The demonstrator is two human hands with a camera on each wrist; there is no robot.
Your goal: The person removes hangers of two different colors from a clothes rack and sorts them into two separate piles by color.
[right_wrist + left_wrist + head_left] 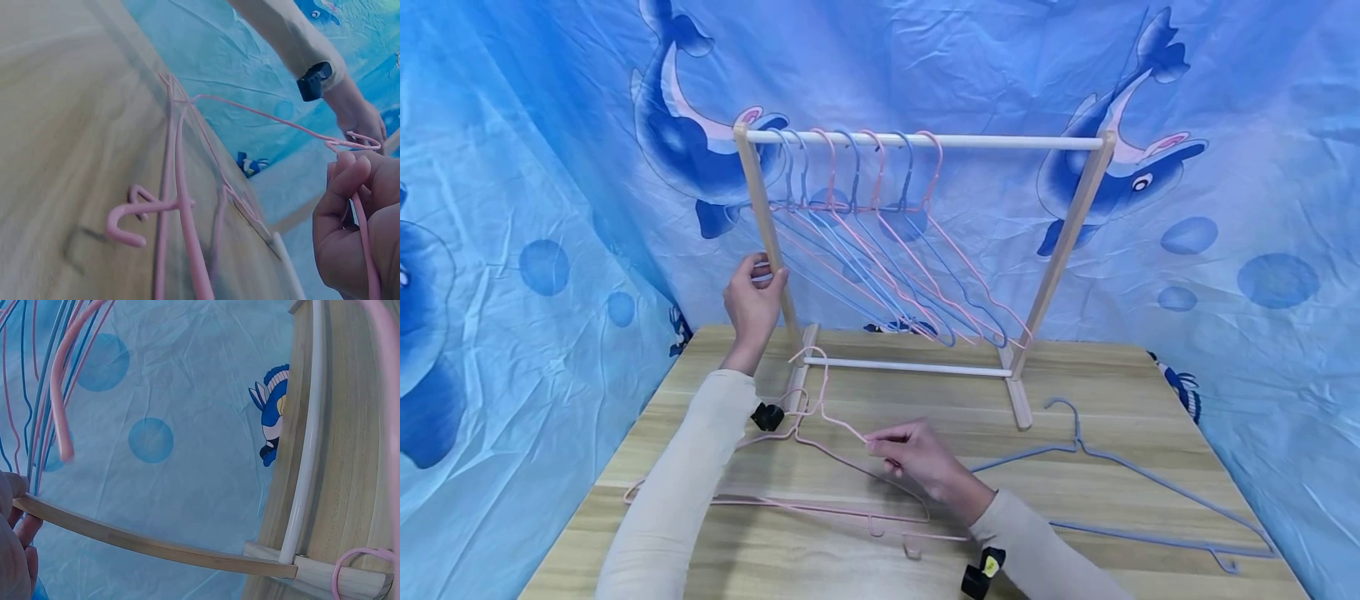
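Nearest the camera, the right hand (925, 467) pinches one shoulder of a pink hanger (844, 423) above the wooden table (1105, 367), while the left hand (754, 304), thumb and fingers curled, grips the left upright (758, 196) of a rack (1063, 242) hung with pink and blue hangers (878, 179).

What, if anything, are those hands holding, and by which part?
The right hand pinches a pink hanger by its sloping shoulder; the left hand grips the rack's wooden side post, partway up.
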